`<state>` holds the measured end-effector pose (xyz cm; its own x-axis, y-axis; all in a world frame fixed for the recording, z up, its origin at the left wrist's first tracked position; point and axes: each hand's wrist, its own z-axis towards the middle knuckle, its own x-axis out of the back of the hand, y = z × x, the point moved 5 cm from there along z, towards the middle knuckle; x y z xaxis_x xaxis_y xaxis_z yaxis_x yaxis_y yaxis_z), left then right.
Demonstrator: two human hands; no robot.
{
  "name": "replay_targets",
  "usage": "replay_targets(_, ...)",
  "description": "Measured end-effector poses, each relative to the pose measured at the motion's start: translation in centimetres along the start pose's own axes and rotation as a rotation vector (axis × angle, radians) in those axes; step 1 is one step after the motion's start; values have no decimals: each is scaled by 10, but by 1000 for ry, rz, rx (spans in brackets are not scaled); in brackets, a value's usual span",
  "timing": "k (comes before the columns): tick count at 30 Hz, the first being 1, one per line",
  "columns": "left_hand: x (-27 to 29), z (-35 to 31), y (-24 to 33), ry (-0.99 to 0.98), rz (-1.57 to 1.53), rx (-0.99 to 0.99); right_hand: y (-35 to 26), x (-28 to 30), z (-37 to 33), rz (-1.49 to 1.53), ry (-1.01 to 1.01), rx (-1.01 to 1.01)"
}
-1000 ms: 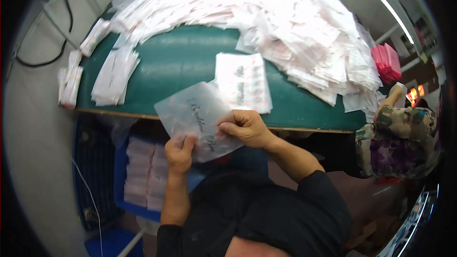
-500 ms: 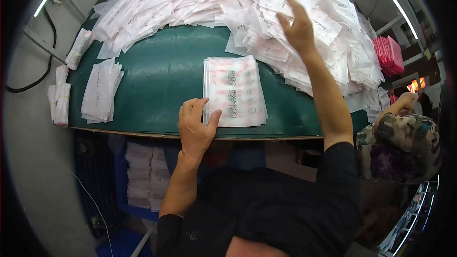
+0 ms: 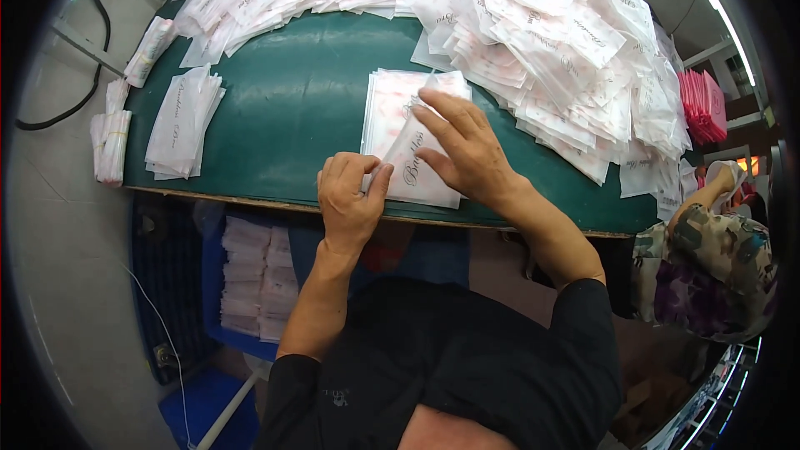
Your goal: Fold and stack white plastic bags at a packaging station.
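Note:
In front of me on the green table [image 3: 283, 100] lies a neat stack of frosted plastic bags [image 3: 385, 90] with pink prints and black lettering. My left hand [image 3: 348, 200] pinches the lower left edge of the top bag [image 3: 415, 165], which is bent up off the stack. Over the upper right of that stack, my right hand [image 3: 477, 150] is spread with its fingers stretched out, the fingertips at the top bag's upper edge. Whether it presses on the bag I cannot tell.
A large loose pile of similar bags [image 3: 542, 50] covers the table's back and right. A smaller stack [image 3: 179, 125] and banded bundles [image 3: 110, 146] lie at left. Pink packets [image 3: 702, 107] stand at far right, near another person's sleeve [image 3: 717, 242]. A blue crate [image 3: 213, 283] sits below.
My right hand has come from the pile at the back right down onto the stack. My left hand, beside the stack before, now pinches the top bag's edge and bends it up.

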<state>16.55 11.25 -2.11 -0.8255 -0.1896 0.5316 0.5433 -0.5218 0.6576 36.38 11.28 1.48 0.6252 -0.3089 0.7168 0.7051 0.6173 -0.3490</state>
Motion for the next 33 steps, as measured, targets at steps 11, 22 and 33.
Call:
replay_targets(11, 125, -67, 5, 0, -294, 136, -114, -17, 19, 273, -334, 116)
replay_targets(22, 183, -116, -7, 65, -305, 181, -219, -52, 12, 192, 67, 370)
replay_targets(33, 197, -139, 0, 65, -290, 78, -249, -66, -5, 258, 78, 345)
